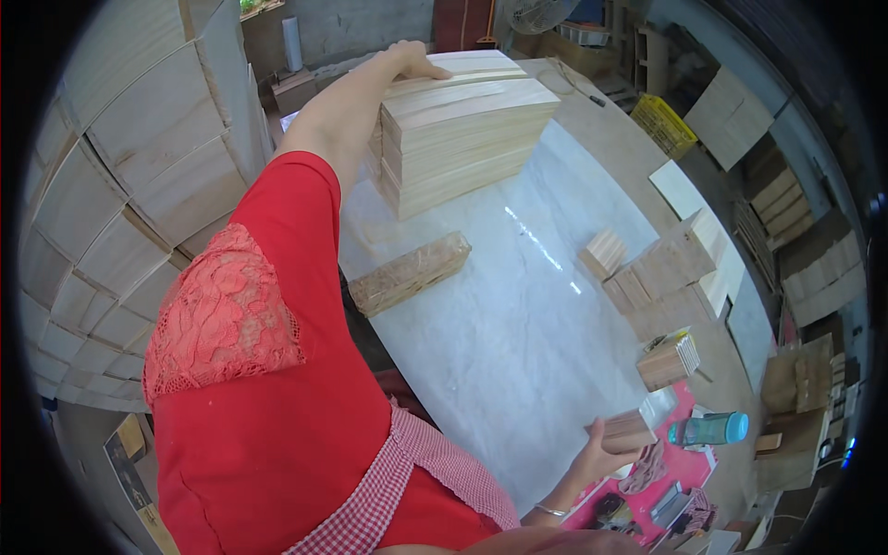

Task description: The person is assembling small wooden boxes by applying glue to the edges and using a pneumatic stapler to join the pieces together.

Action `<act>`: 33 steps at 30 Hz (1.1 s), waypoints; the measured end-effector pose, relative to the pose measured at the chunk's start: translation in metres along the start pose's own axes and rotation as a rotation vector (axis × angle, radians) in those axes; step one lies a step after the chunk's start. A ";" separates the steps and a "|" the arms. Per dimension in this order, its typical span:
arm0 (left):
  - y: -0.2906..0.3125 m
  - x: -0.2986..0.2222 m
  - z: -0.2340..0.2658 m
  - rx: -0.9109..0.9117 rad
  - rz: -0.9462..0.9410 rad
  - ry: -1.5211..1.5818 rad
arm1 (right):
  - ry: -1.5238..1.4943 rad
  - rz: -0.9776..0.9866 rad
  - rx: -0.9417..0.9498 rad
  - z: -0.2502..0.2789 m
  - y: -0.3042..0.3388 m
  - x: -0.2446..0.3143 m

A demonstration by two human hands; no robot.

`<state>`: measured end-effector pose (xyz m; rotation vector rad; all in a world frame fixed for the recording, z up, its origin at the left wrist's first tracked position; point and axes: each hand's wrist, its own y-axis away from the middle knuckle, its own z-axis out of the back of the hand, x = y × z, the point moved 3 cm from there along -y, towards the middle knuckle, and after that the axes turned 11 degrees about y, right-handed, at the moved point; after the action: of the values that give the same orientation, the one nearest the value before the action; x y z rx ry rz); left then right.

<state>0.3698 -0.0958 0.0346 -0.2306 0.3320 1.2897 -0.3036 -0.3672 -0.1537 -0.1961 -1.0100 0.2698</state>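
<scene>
My left arm reaches to the far side of the marble-patterned table. There my left hand is curled at the top left corner of a tall stack of pale wooden boards, its thumb side against the upper boards; some fingers are hidden. Low on the right, my right hand is closed around a small bundle of wooden pieces, held by the table's right edge. A long block wrapped in brown tape lies near the table's left edge, nearer to me than the stack.
Small wooden blocks and a bundle of thin slats line the right side. Near my right hand are a pink surface with tools and a teal bottle. Large board stacks rise at left; a yellow crate stands far right.
</scene>
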 end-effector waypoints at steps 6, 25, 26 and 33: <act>0.079 -0.042 0.023 -0.589 -0.228 -0.115 | -0.024 -0.066 0.016 0.007 0.032 -0.026; 0.380 0.020 -0.168 -0.180 -1.304 0.053 | 0.032 0.092 0.086 0.014 0.097 -0.041; 0.385 0.019 -0.168 -0.164 -1.276 0.066 | 0.016 0.103 0.114 0.016 0.100 -0.035; 0.406 0.012 -0.172 -0.079 -1.277 0.156 | -0.027 -0.033 0.214 0.018 0.104 -0.027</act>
<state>-0.0382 -0.0373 -0.1225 -0.5039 0.1909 0.0211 -0.3464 -0.2767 -0.1960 0.0190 -1.0029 0.3488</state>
